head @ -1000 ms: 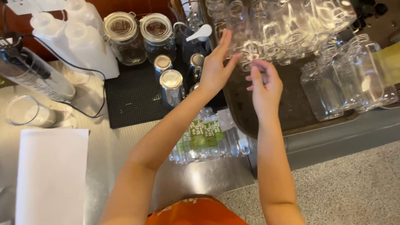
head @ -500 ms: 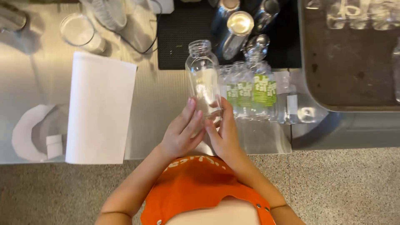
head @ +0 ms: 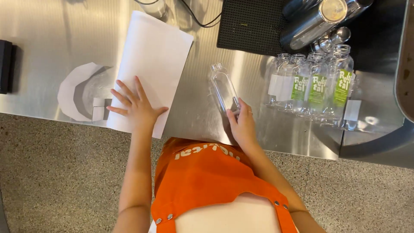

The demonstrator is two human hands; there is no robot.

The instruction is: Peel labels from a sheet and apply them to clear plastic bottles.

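Bottle, clear, uncapped and without a label, lies on its side on the steel table, its base under the right hand, whose fingers rest bent over that end, touching more than gripping. The left hand lies flat, fingers spread, on the near corner of a white sheet to the left. To the right stands a row of labelled bottles with green and white labels, so several look finished, while this one remains bare. A black mat lies beyond.
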